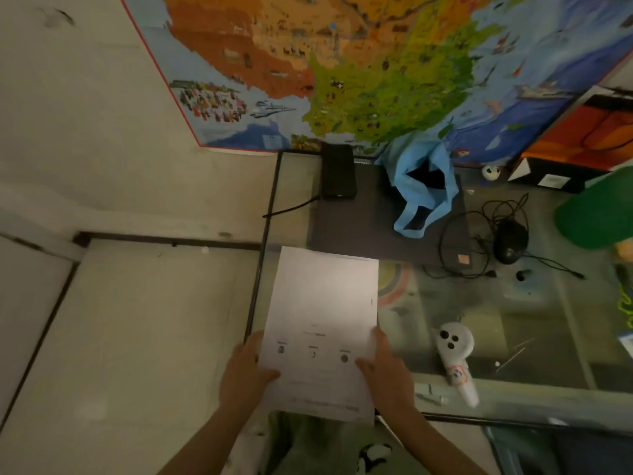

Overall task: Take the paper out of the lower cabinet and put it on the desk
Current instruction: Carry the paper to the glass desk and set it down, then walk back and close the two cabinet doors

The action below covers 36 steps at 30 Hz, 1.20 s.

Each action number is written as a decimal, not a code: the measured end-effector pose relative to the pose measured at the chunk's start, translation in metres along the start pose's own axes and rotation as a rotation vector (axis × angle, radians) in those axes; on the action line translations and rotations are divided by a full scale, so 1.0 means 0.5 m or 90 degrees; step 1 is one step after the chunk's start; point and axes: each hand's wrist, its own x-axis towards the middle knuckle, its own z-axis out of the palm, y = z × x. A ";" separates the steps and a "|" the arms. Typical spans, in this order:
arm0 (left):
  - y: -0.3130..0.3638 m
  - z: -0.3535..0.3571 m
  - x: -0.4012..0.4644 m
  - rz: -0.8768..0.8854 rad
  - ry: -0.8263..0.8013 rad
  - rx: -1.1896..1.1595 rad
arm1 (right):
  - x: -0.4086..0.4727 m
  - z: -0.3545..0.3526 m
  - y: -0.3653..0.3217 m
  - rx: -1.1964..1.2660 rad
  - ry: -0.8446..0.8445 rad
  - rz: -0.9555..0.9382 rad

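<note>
Pinching the paper [320,332] from both sides, my two hands hold it by its near end. My left hand [245,373] has its thumb on top of the sheet, and my right hand [385,366] does the same on the other edge. I see the sheet over the front left corner of the glass desk [513,320]; I cannot tell if it touches the glass. Just right of my right fingers lies a white controller [455,358]. Farther beyond my fingers sit a blue bag [423,192], a black mouse [510,241] and a map [342,63].
</note>
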 end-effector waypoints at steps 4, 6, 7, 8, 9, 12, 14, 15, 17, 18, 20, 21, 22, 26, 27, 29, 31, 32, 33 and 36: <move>0.012 0.006 -0.008 -0.021 0.008 0.080 | 0.005 -0.021 -0.007 -0.110 -0.005 -0.051; 0.023 0.009 -0.010 -0.010 0.032 0.101 | 0.010 -0.036 -0.019 -0.161 0.004 -0.086; 0.030 0.011 -0.011 0.004 0.057 0.113 | 0.012 -0.045 -0.028 -0.189 0.009 -0.115; 0.040 0.013 -0.012 0.019 0.087 0.128 | 0.015 -0.052 -0.037 -0.220 0.013 -0.149; 0.050 0.014 -0.011 0.034 0.121 0.144 | 0.019 -0.058 -0.048 -0.254 0.012 -0.182; 0.079 0.008 -0.012 0.061 0.204 0.203 | 0.028 -0.077 -0.098 -0.350 0.007 -0.272; 0.088 -0.004 -0.018 0.057 0.230 0.226 | 0.027 -0.084 -0.141 -0.392 0.013 -0.344; 0.086 -0.012 -0.024 0.053 0.247 0.231 | 0.023 -0.084 -0.165 -0.403 0.022 -0.385; 0.074 -0.037 -0.045 0.049 0.292 0.222 | 0.007 -0.074 -0.211 -0.410 0.027 -0.456; 0.062 -0.052 -0.059 0.043 0.314 0.215 | -0.004 -0.065 -0.234 -0.416 0.023 -0.491; 0.030 -0.088 -0.098 0.030 0.364 0.206 | -0.037 -0.039 -0.282 -0.420 0.030 -0.583; 0.006 -0.107 -0.121 0.023 0.397 0.201 | -0.058 -0.023 -0.306 -0.422 0.036 -0.630; -0.021 -0.127 -0.147 0.007 0.429 0.196 | -0.082 -0.004 -0.328 -0.442 0.033 -0.667; -0.158 -0.189 -0.286 -0.126 0.521 0.168 | -0.214 0.089 -0.405 -0.446 0.026 -0.815; -0.194 -0.198 -0.327 -0.155 0.548 0.154 | -0.253 0.117 -0.418 -0.447 0.016 -0.854; -0.269 -0.208 -0.415 -0.215 0.593 0.139 | -0.340 0.178 -0.434 -0.456 -0.023 -0.929; -0.346 -0.208 -0.514 -0.294 0.616 0.130 | -0.438 0.242 -0.441 -0.462 -0.074 -0.998; -0.385 -0.205 -0.566 -0.335 0.624 0.124 | -0.490 0.276 -0.439 -0.464 -0.098 -1.032; -0.423 -0.201 -0.620 -0.373 0.636 0.121 | -0.544 0.309 -0.437 -0.464 -0.118 -1.066; -0.528 -0.187 -0.773 -0.474 0.697 0.134 | -0.708 0.400 -0.424 -0.481 -0.177 -1.161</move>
